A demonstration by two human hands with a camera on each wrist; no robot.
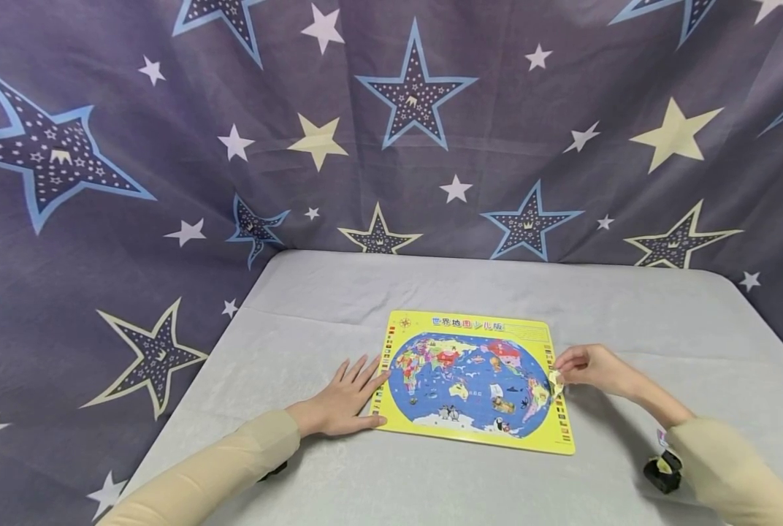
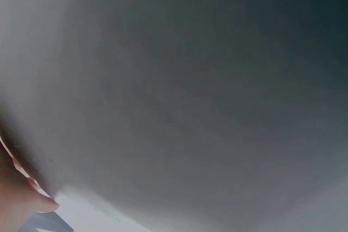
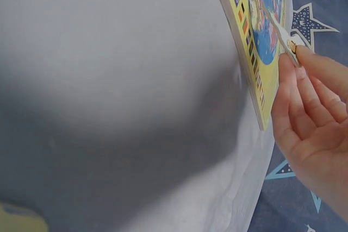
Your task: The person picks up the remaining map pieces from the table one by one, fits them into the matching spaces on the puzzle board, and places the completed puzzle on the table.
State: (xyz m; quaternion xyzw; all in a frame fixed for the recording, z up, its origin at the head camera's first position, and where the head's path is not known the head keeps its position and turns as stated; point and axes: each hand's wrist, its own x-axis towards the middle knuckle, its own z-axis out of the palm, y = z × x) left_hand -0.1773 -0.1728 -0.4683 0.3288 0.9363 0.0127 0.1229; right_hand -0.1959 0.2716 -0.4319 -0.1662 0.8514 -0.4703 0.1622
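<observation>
A yellow-bordered world map puzzle board point(image 1: 536, 443) lies flat on the grey surface, with flags down its sides and a blue oval map. Over its right border my right hand point(image 1: 595, 369) pinches a small pale yellow-and-white puzzle piece point(image 3: 288, 42) between thumb and index finger, tilted up from the board in the right wrist view. My left hand point(image 1: 345, 402) lies flat with spread fingers, its fingertips and thumb touching the board's left edge. Only part of that hand point(image 2: 22, 202) shows in the left wrist view's lower left corner.
Grey cloth point(image 1: 326, 299) covers the table under the board. A dark curtain point(image 1: 418, 175) with stars hangs behind and along the left side. A small black device point(image 1: 664, 475) sits at the right wrist, below the beige sleeve point(image 1: 727, 460).
</observation>
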